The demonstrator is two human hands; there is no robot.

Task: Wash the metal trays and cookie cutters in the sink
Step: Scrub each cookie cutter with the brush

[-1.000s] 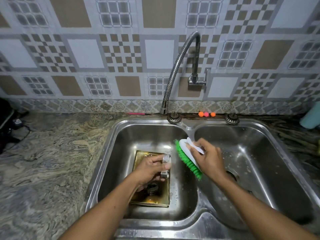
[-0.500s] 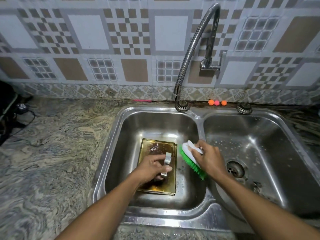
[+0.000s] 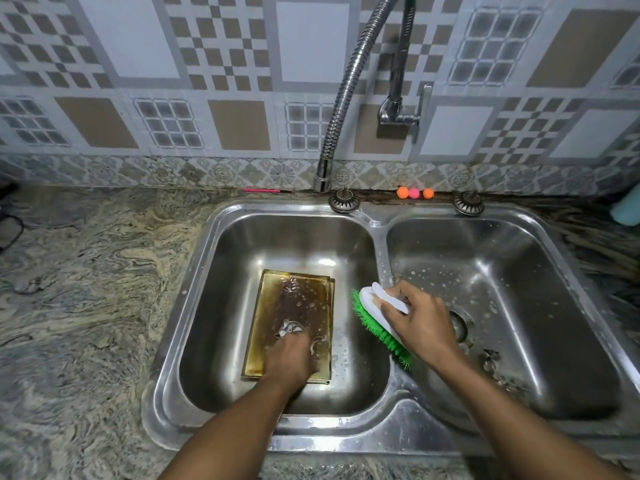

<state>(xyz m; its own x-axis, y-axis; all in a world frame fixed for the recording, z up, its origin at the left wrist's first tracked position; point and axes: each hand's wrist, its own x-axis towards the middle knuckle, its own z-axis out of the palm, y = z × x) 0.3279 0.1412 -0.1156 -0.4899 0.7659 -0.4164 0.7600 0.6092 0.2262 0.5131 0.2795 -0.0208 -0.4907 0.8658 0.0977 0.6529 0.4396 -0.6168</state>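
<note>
A gold-toned metal tray [image 3: 294, 292], wet and soapy, lies flat on the bottom of the left sink basin [image 3: 242, 251]. My left hand [image 3: 291, 358] is pressed low onto the tray's near end, fingers curled. A small metal cookie cutter [image 3: 289, 329] lies at its fingertips and another cookie cutter [image 3: 319, 344] beside it; whether the hand grips either is hidden. My right hand [image 3: 422, 327] holds a white scrub brush with green bristles [image 3: 375, 317] over the divider between the basins. More cookie cutters [image 3: 491, 360] lie in the right basin.
The right basin [image 3: 519, 271] is flecked with suds around its drain [image 3: 459, 327]. A flexible steel faucet [image 3: 343, 98] arches up behind the sink. Two drain plugs and three small orange and pink balls [image 3: 414, 192] sit on the back ledge. Marbled stone counter [image 3: 86, 289] spreads to the left.
My left hand dropped from holding a cutter up above the tray to lying low on the tray's near end. The brush hand stayed near the divider. The view shifted downward.
</note>
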